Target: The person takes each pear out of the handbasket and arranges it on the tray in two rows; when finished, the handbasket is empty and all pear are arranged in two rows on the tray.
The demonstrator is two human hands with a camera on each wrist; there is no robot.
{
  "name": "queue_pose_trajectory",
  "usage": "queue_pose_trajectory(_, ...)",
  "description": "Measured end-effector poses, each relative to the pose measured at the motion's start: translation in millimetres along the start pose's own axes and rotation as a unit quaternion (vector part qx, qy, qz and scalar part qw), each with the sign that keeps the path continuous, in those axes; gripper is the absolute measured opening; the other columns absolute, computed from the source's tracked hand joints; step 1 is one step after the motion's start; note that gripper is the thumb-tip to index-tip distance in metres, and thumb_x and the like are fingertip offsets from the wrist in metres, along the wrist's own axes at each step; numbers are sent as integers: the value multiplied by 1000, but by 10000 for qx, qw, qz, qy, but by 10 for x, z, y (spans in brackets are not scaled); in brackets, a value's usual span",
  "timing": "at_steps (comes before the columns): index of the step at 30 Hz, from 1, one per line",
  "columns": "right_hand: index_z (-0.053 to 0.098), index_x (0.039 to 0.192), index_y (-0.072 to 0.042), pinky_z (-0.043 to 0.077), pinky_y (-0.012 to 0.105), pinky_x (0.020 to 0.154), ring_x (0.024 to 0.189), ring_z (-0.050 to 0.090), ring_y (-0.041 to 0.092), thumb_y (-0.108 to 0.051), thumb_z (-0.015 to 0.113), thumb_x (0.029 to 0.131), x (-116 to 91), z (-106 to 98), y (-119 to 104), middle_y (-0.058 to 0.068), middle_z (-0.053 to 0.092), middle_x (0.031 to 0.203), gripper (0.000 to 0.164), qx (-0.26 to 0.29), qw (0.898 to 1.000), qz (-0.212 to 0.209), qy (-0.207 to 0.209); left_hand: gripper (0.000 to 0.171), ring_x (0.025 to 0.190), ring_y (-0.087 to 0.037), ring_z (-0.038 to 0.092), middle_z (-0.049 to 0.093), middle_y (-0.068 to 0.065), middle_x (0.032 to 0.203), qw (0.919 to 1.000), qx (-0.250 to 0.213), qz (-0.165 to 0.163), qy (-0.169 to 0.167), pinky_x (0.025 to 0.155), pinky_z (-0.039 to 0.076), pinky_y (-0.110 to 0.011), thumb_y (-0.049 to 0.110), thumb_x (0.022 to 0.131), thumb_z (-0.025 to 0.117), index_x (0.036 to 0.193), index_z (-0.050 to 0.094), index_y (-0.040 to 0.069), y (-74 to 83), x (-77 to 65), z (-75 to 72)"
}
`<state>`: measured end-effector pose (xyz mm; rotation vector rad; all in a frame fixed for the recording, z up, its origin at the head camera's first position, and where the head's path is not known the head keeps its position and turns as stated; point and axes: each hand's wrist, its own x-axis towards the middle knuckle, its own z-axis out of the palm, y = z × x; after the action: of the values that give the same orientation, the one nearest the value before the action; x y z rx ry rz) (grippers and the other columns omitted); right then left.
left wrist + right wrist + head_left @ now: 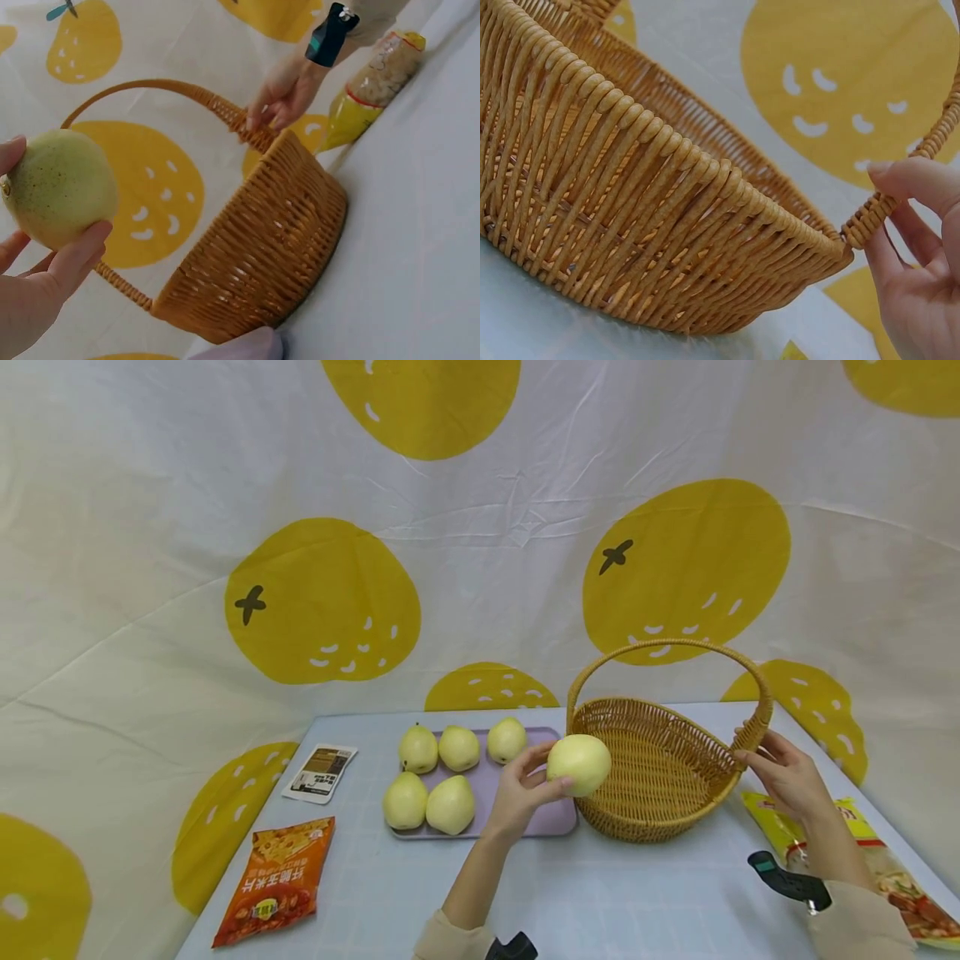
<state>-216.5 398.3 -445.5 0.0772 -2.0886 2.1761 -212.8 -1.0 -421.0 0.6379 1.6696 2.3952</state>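
My left hand (517, 795) grips a pale yellow-green pear (579, 765) near the left side of a wicker basket (651, 827), above the lilac tray's right part. In the left wrist view the pear (61, 189) sits between thumb and fingers, off to the basket's side. My right hand (786, 774) holds the base of the basket's arched handle (667, 644) at its right end. The right wrist view shows thumb and fingers around that wrapped handle base (871, 217). Inside the basket, bare woven bottom shows. Several pears (451, 806) lie on the lilac tray (551, 827).
An orange snack bag (279, 878) lies at the table's front left, with a white and brown packet (321, 773) behind it. A yellow food bag (892, 868) lies at the right, partly under the right forearm. A fruit-print cloth (510, 568) hangs behind the table.
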Motion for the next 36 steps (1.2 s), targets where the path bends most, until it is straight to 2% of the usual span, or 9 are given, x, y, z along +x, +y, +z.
queue_pose_trajectory(6, 22, 150, -14, 44, 4, 74, 97, 51, -13, -11, 62, 91, 11, 1, -10, -17, 47, 116, 71, -22, 10000, 76, 2, 63, 107, -29, 57, 43, -21, 129, 9959, -338, -241, 808, 84, 53, -39, 4, 80, 69, 134, 38, -4, 51, -96, -221)
queue_pose_trajectory(9, 21, 151, -16, 44, 4, 75, 97, 50, -12, -12, 62, 91, 13, 0, -20, -17, 46, 117, 73, -72, 9999, 141, 31, 66, 104, -27, 57, 43, -22, 127, 9922, 302, -80, 1208, 82, 53, -36, 4, 78, 71, 135, 37, -2, 30, -113, -299)
queue_pose_trajectory(11, 21, 151, -16, 44, 4, 75, 97, 50, -12, -12, 62, 91, 7, -7, -23, -17, 46, 117, 73, -48, 9999, 142, 19, 67, 103, -28, 56, 45, -22, 125, 9840, 1005, 177, 1458, 80, 53, -35, 6, 76, 73, 135, 41, -2, 15, -119, -308)
queue_pose_trajectory(16, 20, 151, -12, 44, 4, 75, 97, 51, -13, -8, 60, 92, -3, -21, -16, -16, 47, 117, 72, 149, 9999, -2, -79, 63, 104, -33, 52, 50, -21, 119, 9408, 2707, 723, 1910, 73, 55, -36, 9, 69, 78, 127, 56, 3, -64, -147, -233)
queue_pose_trajectory(20, 22, 151, -14, 44, 4, 75, 97, 51, -13, -9, 61, 91, 7, -10, -18, -17, 47, 117, 71, 87, 9999, 20, -46, 59, 101, -32, 55, 52, -17, 113, 8938, 3863, 952, 2072, 76, 54, -40, 11, 64, 80, 120, 61, 4, -194, -159, -197)
queue_pose_trajectory(23, 22, 151, -15, 44, 4, 74, 96, 50, -14, -11, 62, 91, 10, -3, -24, -18, 46, 116, 72, -10, 9999, 104, -17, 58, 98, -31, 58, 54, -16, 110, 8588, 4518, 1170, 2114, 82, 51, -43, 11, 62, 82, 117, 63, 4, -306, -169, -209)
queue_pose_trajectory(25, 22, 151, -16, 44, 4, 74, 95, 50, -15, -12, 61, 91, 8, -1, -22, -18, 46, 115, 71, -26, 9999, 129, -15, 58, 97, -30, 58, 54, -15, 108, 8449, 4747, 1241, 2129, 85, 50, -44, 11, 61, 82, 116, 64, 4, -374, -176, -223)
queue_pose_trajectory(30, 25, 150, -18, 43, 4, 77, 97, 50, -14, -12, 62, 91, 0, -2, -17, -18, 48, 117, 69, -38, 9999, 153, -21, 58, 98, -29, 57, 52, -14, 107, 8342, 4933, 1202, 2151, 86, 49, -42, 11, 61, 83, 116, 64, 3, -487, -206, -242)
queue_pose_trajectory(36, 25, 150, -19, 42, 5, 81, 97, 49, -14, -13, 62, 91, -11, -6, -18, -19, 48, 116, 70, -89, 9998, 202, -13, 57, 98, -30, 57, 52, -15, 109, 8330, 4975, 1150, 2128, 85, 49, -43, 11, 63, 83, 115, 64, 3, -573, -240, -262)
